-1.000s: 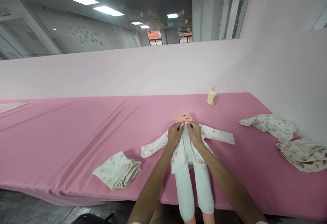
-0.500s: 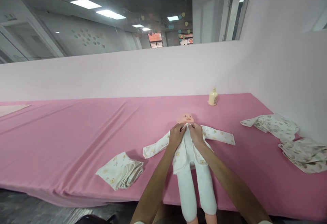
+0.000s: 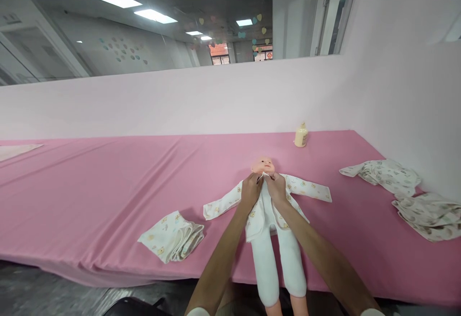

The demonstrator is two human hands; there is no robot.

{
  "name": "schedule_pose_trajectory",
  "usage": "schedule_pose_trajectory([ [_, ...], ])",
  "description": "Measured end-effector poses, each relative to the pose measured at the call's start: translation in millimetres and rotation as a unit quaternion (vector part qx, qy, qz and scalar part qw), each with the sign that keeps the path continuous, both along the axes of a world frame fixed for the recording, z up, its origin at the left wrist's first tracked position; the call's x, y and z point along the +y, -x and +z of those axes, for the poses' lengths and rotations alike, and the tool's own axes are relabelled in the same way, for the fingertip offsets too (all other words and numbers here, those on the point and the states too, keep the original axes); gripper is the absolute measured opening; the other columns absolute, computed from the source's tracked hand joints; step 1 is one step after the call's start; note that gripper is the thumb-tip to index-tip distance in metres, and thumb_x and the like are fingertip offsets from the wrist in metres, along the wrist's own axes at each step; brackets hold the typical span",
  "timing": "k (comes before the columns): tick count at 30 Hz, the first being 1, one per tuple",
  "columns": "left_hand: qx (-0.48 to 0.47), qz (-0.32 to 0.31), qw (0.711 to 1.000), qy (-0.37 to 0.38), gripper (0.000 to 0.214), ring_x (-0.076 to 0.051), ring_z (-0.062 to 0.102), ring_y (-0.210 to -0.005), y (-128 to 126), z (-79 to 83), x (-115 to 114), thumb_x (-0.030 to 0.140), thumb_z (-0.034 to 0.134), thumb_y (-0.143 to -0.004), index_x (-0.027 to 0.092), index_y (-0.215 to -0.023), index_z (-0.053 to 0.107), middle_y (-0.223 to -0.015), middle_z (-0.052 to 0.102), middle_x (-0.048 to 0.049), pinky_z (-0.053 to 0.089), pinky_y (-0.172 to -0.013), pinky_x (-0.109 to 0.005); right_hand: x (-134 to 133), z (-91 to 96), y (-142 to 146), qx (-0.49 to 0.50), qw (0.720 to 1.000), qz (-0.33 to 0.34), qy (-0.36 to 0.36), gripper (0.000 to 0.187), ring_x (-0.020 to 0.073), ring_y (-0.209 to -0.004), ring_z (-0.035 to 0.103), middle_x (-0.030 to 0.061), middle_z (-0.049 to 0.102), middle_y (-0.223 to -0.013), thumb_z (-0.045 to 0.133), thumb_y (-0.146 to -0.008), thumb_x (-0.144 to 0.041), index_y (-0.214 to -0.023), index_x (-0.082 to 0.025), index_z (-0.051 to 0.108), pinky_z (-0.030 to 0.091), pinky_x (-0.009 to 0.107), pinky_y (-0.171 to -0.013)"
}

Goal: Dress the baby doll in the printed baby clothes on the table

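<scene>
A baby doll (image 3: 265, 262) lies on its back near the front of the pink-covered table, head away from me and legs over the edge. It wears a white patterned baby jacket (image 3: 255, 222), both sleeves spread sideways and the front partly open below. At the collar, just under the doll's chin, my left hand (image 3: 251, 190) is closed on the left front edge. Close beside it my right hand (image 3: 276, 188) pinches the right front edge. The fingertips nearly meet; any fastener between them is hidden.
Folded patterned cloth (image 3: 172, 237) lies left of the doll. Two crumpled patterned cloths, one nearer the wall (image 3: 383, 176) and one closer (image 3: 430, 215), lie at right. A cream pump bottle (image 3: 300, 136) stands at the back. The pink table cover (image 3: 108, 186) stretches left beneath a mirror-like window.
My hands stay at the collar with only slight finger movement. The view has shifted a little; the doll and cloths otherwise lie as before.
</scene>
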State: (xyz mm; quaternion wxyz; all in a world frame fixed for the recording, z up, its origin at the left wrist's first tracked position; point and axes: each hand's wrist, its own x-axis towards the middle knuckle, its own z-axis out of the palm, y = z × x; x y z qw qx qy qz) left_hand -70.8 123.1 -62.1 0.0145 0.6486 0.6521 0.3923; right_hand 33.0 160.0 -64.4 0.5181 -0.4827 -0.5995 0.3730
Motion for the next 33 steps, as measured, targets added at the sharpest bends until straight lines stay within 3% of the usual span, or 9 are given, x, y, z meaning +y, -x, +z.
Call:
schedule_pose_trajectory([
  [9, -0.056, 0.002, 0.998, 0.029, 0.023, -0.019, 0.063, -0.081, -5.3, 5.2, -1.8, 0.02, 0.046, -0.089, 0.017, -0.083, 0.068, -0.088, 0.071, -0.0078, 0.045, -0.074, -0.029, -10.6, 8.4, -3.8, 0.007, 0.999, 0.033, 0.019, 0.023, 0.0201, -0.076, 0.063, 0.0033, 0.072, -0.076, 0.049, -0.076, -0.028, -0.072, -0.02, 0.07, 0.047, 0.029, -0.069],
  [16, -0.268, -0.065, 0.958, 0.085, 0.031, -0.017, 0.064, -0.085, -4.0, 14.1, -9.4, 0.027, 0.042, -0.087, 0.018, -0.093, 0.072, -0.089, 0.072, -0.0036, 0.047, -0.079, -0.027, -15.0, 11.1, -5.9, -0.055, 0.997, 0.053, -0.02, 0.026, 0.0214, -0.09, 0.065, 0.0051, 0.074, -0.09, 0.048, -0.078, -0.02, -0.081, -0.021, 0.073, 0.048, 0.033, -0.084],
  [20, -0.345, -0.03, 0.933, 0.094, 0.031, -0.014, 0.058, -0.067, 0.2, 9.5, -5.3, 0.036, 0.047, -0.084, 0.015, -0.079, 0.068, -0.07, 0.065, -0.0025, 0.045, -0.064, -0.024, -16.2, 10.3, -6.9, -0.106, 0.989, 0.078, -0.06, 0.029, 0.0218, -0.099, 0.064, 0.0043, 0.074, -0.097, 0.046, -0.076, -0.014, -0.081, -0.022, 0.073, 0.044, 0.036, -0.094],
  [23, -0.36, -0.006, 0.928, 0.091, 0.029, -0.011, 0.049, -0.057, 0.6, 6.8, -3.1, 0.038, 0.048, -0.081, 0.015, -0.073, 0.063, -0.062, 0.057, 0.0005, 0.038, -0.055, -0.022, -18.4, 11.2, -9.0, -0.114, 0.986, 0.096, -0.071, 0.029, 0.0219, -0.104, 0.063, 0.0046, 0.074, -0.1, 0.046, -0.075, -0.012, -0.08, -0.022, 0.073, 0.042, 0.037, -0.098],
  [28, -0.349, 0.005, 0.933, 0.085, 0.026, -0.012, 0.051, -0.064, -4.7, 8.9, -4.7, 0.037, 0.048, -0.081, 0.016, -0.074, 0.06, -0.069, 0.058, -0.0009, 0.04, -0.058, -0.023, -26.1, 14.3, -10.5, -0.104, 0.99, 0.074, -0.058, 0.035, 0.0226, -0.105, 0.061, 0.0069, 0.07, -0.11, 0.049, -0.078, -0.015, -0.107, -0.019, 0.067, 0.043, 0.037, -0.096],
  [33, -0.347, 0.002, 0.934, 0.089, 0.022, -0.013, 0.049, -0.063, -7.2, 12.5, -7.9, 0.035, 0.046, -0.08, 0.017, -0.07, 0.055, -0.069, 0.056, -0.0011, 0.038, -0.058, -0.024, -30.2, 9.9, -8.4, -0.159, 0.981, 0.054, -0.097, 0.03, 0.0257, -0.114, 0.055, 0.0093, 0.068, -0.116, 0.048, -0.082, -0.019, -0.103, -0.017, 0.069, 0.036, 0.041, -0.103],
])
